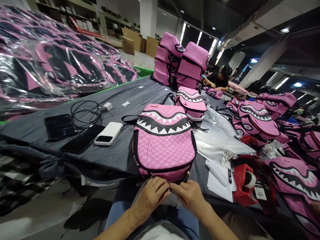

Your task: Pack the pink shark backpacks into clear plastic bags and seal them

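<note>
A pink checkered backpack [163,143] with a shark-mouth print lies on the grey table [125,100], its bottom edge toward me. My left hand [151,195] and my right hand [191,196] meet at the table's near edge just below that bottom edge. Both hands have their fingers curled and pinched on a thin clear plastic sheet [172,200] beneath the bag. The fingertips of the two hands nearly touch. What lies under the fingers is partly hidden.
Two dark tablets [60,126], a white power bank [108,134] and a coiled cable [86,113] lie left of the bag. Bagged backpacks [57,63] pile far left. More pink bags [191,101], plastic sheets [220,136], paper and a red tape dispenser [243,183] sit right. A person [220,80] works behind.
</note>
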